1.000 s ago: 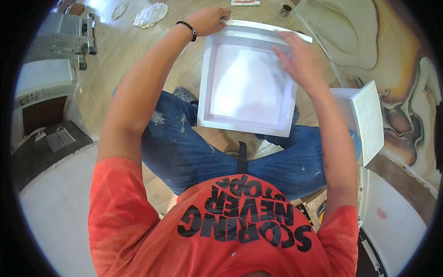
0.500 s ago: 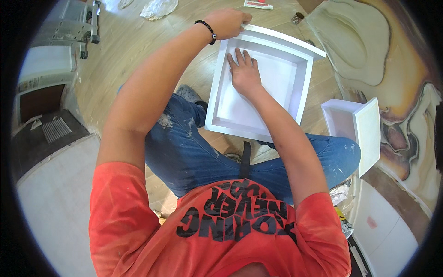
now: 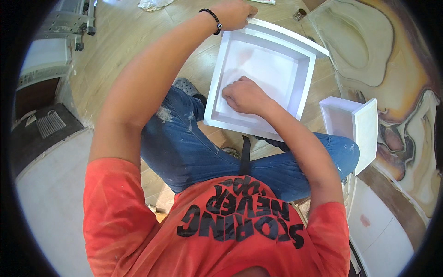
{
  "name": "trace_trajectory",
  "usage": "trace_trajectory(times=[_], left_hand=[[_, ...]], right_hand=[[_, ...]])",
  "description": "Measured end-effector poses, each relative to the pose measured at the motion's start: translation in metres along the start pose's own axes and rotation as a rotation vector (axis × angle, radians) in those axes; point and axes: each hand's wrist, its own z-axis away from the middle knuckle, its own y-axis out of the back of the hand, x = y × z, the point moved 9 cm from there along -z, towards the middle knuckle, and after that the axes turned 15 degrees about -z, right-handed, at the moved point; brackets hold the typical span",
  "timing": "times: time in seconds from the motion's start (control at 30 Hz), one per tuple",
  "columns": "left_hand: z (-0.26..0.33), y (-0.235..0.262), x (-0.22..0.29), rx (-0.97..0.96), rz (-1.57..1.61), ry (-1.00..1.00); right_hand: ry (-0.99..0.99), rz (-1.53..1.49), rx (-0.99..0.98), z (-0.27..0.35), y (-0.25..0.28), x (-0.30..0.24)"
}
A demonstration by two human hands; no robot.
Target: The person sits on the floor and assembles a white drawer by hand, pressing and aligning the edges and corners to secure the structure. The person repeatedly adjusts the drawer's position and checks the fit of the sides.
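A white drawer with a slightly curved front panel is held tilted above my lap, its open inside facing me. My left hand grips the far left corner, where the front panel meets the side; its fingertips partly wrap over the edge. Inside the drawer, my right hand is closed with its knuckles up, over the lower left of the bottom panel. Whatever its curled fingers hold, if anything, is hidden beneath the hand.
A smaller white drawer stands to the right by my knee. Beyond it leans a marbled panel. A small brown cup and crumpled plastic lie on the wood floor; a metal ladder is at far left.
My right hand has gone from spread fingers near the drawer's far left to a closed shape nearer me. My left hand keeps its grip on the corner.
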Motion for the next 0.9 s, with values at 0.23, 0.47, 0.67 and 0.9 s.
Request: trace_trajectory(times=[0.23, 0.47, 0.67, 0.9], left_hand=[[0.002, 0.002, 0.002, 0.099, 0.003, -0.024], [0.004, 0.002, 0.003, 0.112, 0.016, -0.043], [0.007, -0.003, -0.002, 0.142, 0.048, -0.086], [0.006, 0.009, 0.003, 0.045, 0.038, -0.001]], right_hand=[[-0.124, -0.071, 0.142, 0.066, 0.08, 0.008], [-0.334, -0.208, 0.455, 0.115, 0.146, 0.056], [-0.246, -0.108, 0.494, 0.101, 0.141, 0.053], [-0.024, -0.083, -0.001, 0.07, 0.003, 0.017]])
